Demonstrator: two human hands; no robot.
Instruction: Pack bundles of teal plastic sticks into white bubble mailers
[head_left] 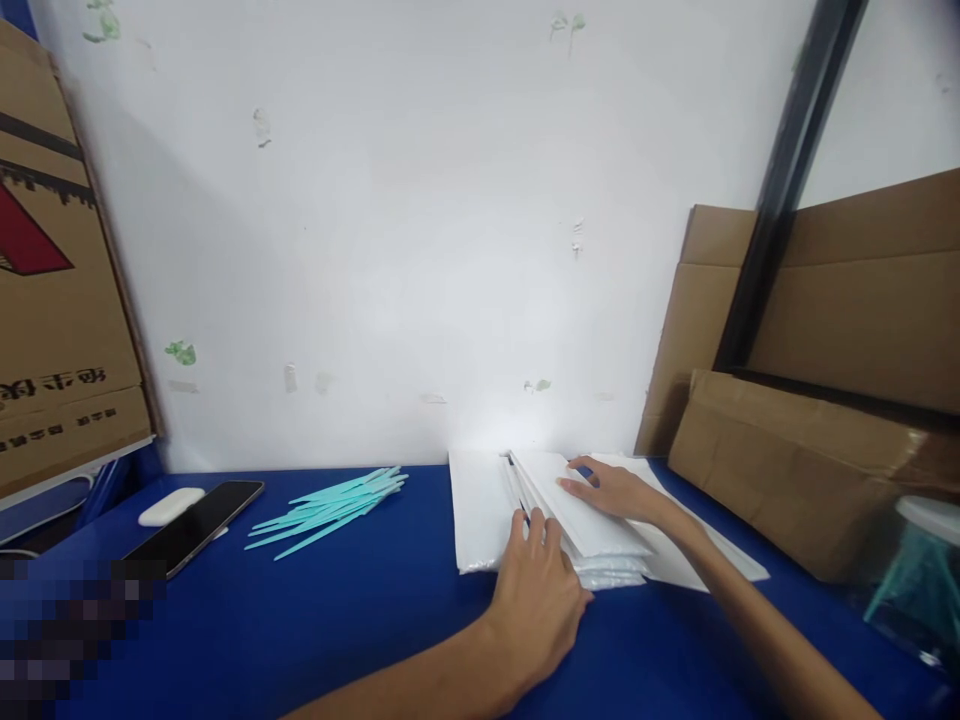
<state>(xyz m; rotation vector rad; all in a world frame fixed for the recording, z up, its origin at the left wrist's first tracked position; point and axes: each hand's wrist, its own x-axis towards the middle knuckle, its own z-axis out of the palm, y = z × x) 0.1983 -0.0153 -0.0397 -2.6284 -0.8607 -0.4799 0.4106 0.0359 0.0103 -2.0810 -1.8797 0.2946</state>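
Here, my left hand (536, 575) sits at the left side of a stack of white packets (600, 525), its fingers bent and slightly apart, their tips at the packets' edge and the thumb by the near side; I cannot tell whether it grips them or only presses. My right hand (611, 487) is loosely spread, fingers pointing left, laid over the top packet with nothing clasped in it. The stack lies near the back edge of the blue worktop (337, 620), right of its middle, close to the white wall (420, 250). Another flat white packet (474, 515) shows to its left, and one more (682, 560) slants out under my right forearm. Left of these, towards the back edge, turquoise sticks (337, 505) lie in a loose, overlapping heap. Near the back left corner I have a dark phone (206, 520) with a white case (171, 507) just beside it. Along the right edge sits a brown carton (780, 470), and nearer the front right corner a clear tub (919, 580) shows more turquoise inside, under a white lid (934, 515)
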